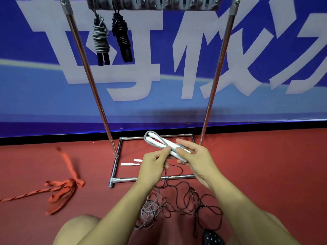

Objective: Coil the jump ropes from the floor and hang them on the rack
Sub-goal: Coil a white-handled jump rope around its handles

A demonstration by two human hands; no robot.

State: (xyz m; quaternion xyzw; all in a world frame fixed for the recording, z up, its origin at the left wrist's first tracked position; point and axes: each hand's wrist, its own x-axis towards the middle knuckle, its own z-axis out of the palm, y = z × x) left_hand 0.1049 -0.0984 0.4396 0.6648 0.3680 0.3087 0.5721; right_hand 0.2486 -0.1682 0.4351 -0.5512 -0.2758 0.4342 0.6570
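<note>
My right hand [193, 154] grips two white handles [160, 139] of a grey jump rope, held side by side and pointing up-left. A grey loop [150, 134] of that rope curves round their far ends. My left hand [155, 161] pinches the grey cord against the handles. The loose grey cord [150, 207] trails down to the floor beneath my forearms, tangled with a thin black rope [187, 202]. On the rack [85, 62] hang two coiled ropes, a grey one [100, 39] and a black one [122, 36].
Two more white handles [131, 162] lie on the red floor inside the rack's base frame [116, 163]. A red fabric rope [63, 188] sprawls at left. A blue banner wall stands behind. My knee [77, 228] and a dark dotted shoe [212, 237] show at the bottom.
</note>
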